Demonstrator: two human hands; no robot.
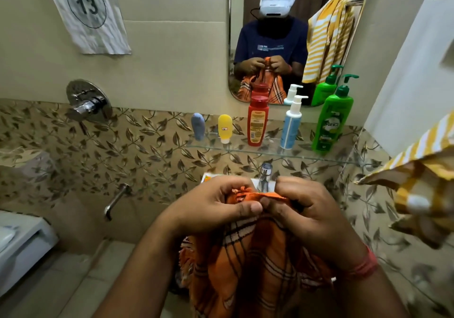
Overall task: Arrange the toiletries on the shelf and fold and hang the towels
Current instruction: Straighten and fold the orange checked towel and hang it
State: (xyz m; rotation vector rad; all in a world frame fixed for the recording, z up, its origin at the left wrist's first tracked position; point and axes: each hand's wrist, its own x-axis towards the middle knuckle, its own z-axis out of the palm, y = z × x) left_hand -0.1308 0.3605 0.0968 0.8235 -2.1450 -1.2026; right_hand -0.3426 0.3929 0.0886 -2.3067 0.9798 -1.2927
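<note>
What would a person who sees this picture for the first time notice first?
First, the two hands in the lower centre: the left hand and the right hand pinch together the top edge of an orange checked towel, which hangs down below them. Next, the row of five bottles on the glass shelf under the mirror, with the tall green pump bottle at the right end. A yellow striped towel hangs at the right edge.

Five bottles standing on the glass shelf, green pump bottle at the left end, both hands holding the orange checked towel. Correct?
Not quite. In the head view the green pump bottle stands at the right end of the glass shelf; the left end holds a blue-grey tube. Five bottles, and both the left hand and right hand holding the orange checked towel, are right.
</note>
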